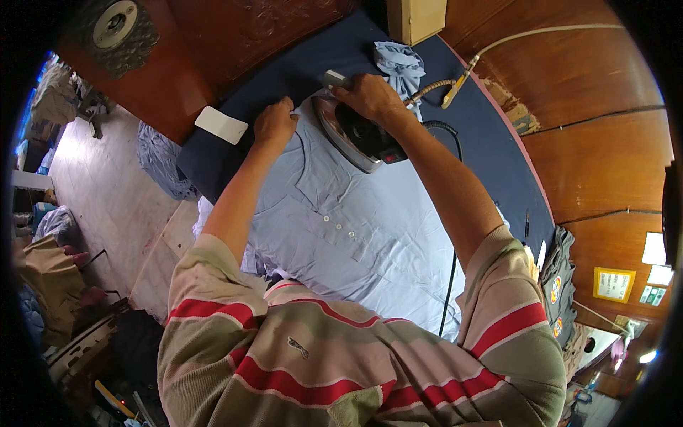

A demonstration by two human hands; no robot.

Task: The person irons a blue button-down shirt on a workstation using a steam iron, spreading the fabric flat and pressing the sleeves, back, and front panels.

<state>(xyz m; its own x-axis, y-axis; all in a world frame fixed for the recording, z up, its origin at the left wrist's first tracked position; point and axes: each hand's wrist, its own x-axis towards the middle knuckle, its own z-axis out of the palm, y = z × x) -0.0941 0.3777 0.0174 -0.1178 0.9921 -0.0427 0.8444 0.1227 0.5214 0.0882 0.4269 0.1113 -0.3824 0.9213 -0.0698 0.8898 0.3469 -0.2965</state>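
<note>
A light blue shirt [313,196] with a short row of white buttons lies spread over a dark navy covered table [242,82]. My right hand [370,98] is wrapped round the handle of a steam iron [348,135], which rests on the far part of the shirt. The iron's tip end and handle point away from me; a red switch shows at its near end. At the shirt's far left edge my left hand [275,124] is closed, its fingertips pinching the cloth beside the iron. Its fingertips are partly hidden.
A white card [221,125] lies left of my left hand. Beyond the iron are a bundled light blue cloth [398,64] and a cardboard box [416,20]. A hose [455,85] and black cable [453,285] run at the right. Dark folded garments [558,270] sit at the right edge.
</note>
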